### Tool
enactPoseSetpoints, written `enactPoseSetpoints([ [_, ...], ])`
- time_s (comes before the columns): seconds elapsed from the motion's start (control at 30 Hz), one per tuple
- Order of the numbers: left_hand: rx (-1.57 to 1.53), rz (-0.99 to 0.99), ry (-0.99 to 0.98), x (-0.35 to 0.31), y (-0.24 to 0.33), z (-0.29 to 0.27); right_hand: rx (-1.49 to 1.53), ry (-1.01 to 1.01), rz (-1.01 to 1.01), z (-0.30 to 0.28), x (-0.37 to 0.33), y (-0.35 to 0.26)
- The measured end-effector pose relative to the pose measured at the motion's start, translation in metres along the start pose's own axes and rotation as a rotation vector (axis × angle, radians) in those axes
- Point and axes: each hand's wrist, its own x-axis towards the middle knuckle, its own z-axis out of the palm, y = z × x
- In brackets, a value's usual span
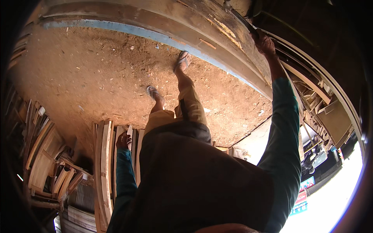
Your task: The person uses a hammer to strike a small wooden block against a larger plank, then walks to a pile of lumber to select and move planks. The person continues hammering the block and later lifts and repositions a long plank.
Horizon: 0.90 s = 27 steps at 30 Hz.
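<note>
My right hand (265, 43) is stretched far out at the upper right, its fingers curled at a dark, narrow edge or bar beside a long wooden board (229, 33). Shadow hides what exactly they close around. The board has a rough, splintered strip and lies along the far side. Low on the left, my left hand (123, 140) hangs with its fingers bent in, close to upright wooden planks (105, 155). A small pale piece shows beside its fingers; whether the hand holds it is unclear.
Dirt ground (97, 77) with scattered chips lies around my sandalled feet (183, 60). A blue-edged beam (128, 28) runs across the far side. Stacked timber (46, 147) stands at the left, and more wood pieces (311, 85) are piled at the right.
</note>
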Motion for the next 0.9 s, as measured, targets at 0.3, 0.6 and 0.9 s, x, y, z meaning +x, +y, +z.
enactPoseSetpoints([
  [0.3, -0.091, -0.086, -0.124, 0.002, -0.019, 0.031, 0.100, -0.073, 0.018, -0.018, 0.019, 0.017],
  [0.6, -0.076, -0.070, -0.060, -0.010, -0.030, 0.048, -0.132, -0.145, 0.028, -0.059, 0.014, -0.014],
  [0.9, -0.105, -0.109, -0.016, -0.017, -0.045, 0.056, 0.036, -0.392, -0.281, -0.149, 0.051, -0.026],
])
